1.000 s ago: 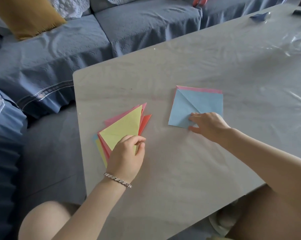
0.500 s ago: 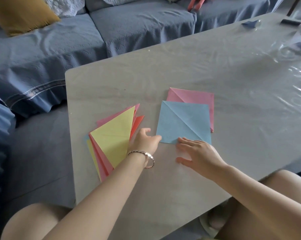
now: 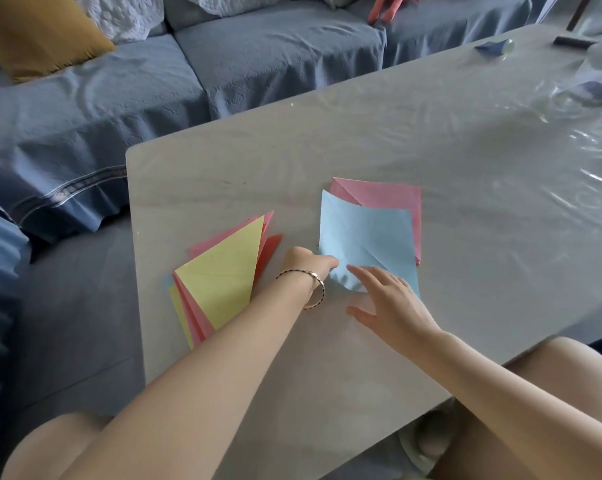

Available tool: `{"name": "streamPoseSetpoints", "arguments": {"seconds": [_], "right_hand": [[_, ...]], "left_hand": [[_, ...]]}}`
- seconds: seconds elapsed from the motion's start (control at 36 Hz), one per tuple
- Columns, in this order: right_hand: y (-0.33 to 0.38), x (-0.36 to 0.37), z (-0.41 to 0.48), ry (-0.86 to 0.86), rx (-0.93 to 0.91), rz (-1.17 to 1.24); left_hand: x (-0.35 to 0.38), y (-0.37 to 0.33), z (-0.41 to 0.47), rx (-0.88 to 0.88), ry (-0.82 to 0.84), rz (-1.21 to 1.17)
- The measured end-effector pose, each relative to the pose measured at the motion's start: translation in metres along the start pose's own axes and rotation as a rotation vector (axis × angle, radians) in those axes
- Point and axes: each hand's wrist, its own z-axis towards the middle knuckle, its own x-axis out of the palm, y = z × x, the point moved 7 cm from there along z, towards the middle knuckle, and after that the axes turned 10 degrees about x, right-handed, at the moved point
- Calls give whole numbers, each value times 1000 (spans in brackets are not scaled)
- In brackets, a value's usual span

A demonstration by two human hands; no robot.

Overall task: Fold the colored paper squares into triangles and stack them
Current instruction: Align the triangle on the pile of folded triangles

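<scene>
Left grip (image 3: 308, 266) tight on blue square (image 3: 369, 233)

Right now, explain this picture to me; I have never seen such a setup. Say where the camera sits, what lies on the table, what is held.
No machine here: these are a person's two bare hands, filmed by one camera worn on the head, looking down. On the grey table lies a blue square over a pink square; to their left sits a fanned stack of folded triangles, yellow on top. The left hand grips the blue square's near corner, which bulges up. The right hand is open, fingertips resting on that sheet.
</scene>
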Motion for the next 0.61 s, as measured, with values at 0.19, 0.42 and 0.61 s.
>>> {"name": "streamPoseSetpoints", "arguments": {"seconds": [0.19,0.42,0.61], "right_hand": [[15,-15,1,-310,-142,125],[30,-30,-25,-236,-375,423],[43,-24,-51,-116,-529,413]], "left_hand": [[-10,4,-25,82,118,-79],[-59,31,-30,-42,-23,-524],[-64,51,-27,-24,-91,-387]]}}
